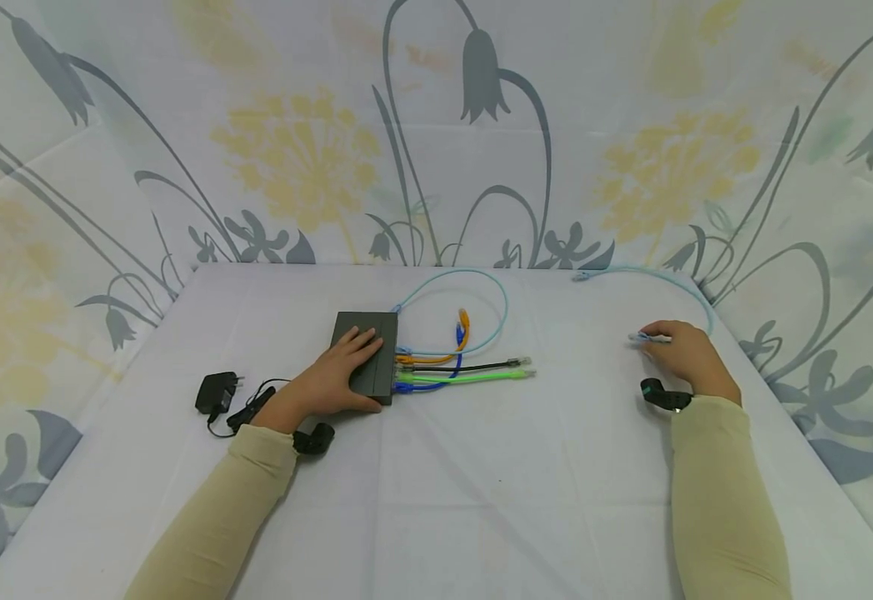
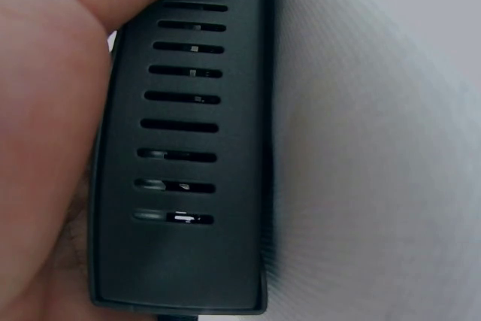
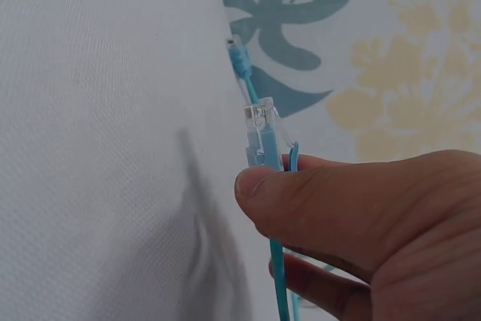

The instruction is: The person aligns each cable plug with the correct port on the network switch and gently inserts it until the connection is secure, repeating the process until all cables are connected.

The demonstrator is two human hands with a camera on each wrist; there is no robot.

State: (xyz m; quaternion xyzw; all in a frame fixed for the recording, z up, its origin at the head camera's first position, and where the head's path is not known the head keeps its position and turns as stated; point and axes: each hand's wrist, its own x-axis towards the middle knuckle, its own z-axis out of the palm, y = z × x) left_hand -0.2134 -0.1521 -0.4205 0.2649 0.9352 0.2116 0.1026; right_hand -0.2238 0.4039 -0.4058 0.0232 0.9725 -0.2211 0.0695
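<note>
A black network switch [image 1: 378, 373] lies on the white cloth, its slotted side [image 2: 180, 140] filling the left wrist view. My left hand [image 1: 337, 375] rests on it with fingers spread over the top and the thumb along the near edge. At the right, my right hand [image 1: 690, 360] pinches a light blue Ethernet cable [image 3: 278, 276] just behind its clear plug [image 3: 261, 122], between thumb and fingers. The cable's other plug [image 1: 581, 276] lies farther back on the cloth. Several cables come out of the switch's right side, among them a light blue loop [image 1: 506, 304].
Beside the switch, orange [image 1: 436, 359], black [image 1: 481, 367], green [image 1: 492, 377] and blue [image 1: 425, 387] cables extend rightward with loose ends. A black power adapter [image 1: 216, 392] and its bundled cord [image 1: 254, 407] lie left of the switch. Flowered cloth [image 1: 421, 133] hangs behind the table.
</note>
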